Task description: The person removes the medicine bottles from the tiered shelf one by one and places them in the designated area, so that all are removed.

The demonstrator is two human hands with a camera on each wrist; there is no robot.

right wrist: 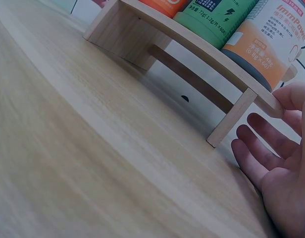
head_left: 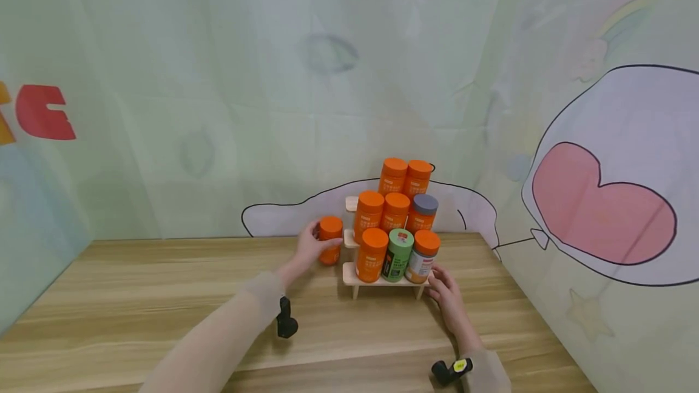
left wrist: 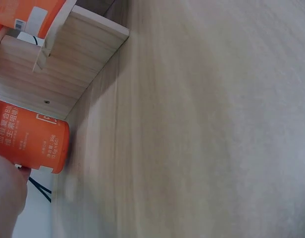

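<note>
To the left of a tiered wooden display rack (head_left: 349,272), my left hand (head_left: 307,248) grips an orange supplement bottle (head_left: 330,242) between thumb and fingers. The bottle (left wrist: 31,136) is upright, its base at or just above the tabletop beside the rack's side panel. My right hand (head_left: 446,296) is at the right end of the lowest shelf. In the right wrist view, thumb and forefinger pinch the shelf's corner, while the other fingers (right wrist: 256,148) hang loosely bent below. On that shelf stand an orange bottle (head_left: 372,256), a green bottle (head_left: 398,256) and a grey-and-orange bottle (head_left: 422,258).
On the middle tier are two orange-capped bottles (head_left: 369,214) and a grey-capped bottle (head_left: 423,214). Two more orange bottles (head_left: 393,178) stand on the top tier. A printed curtain (head_left: 218,108) hangs behind the wooden table (head_left: 164,296).
</note>
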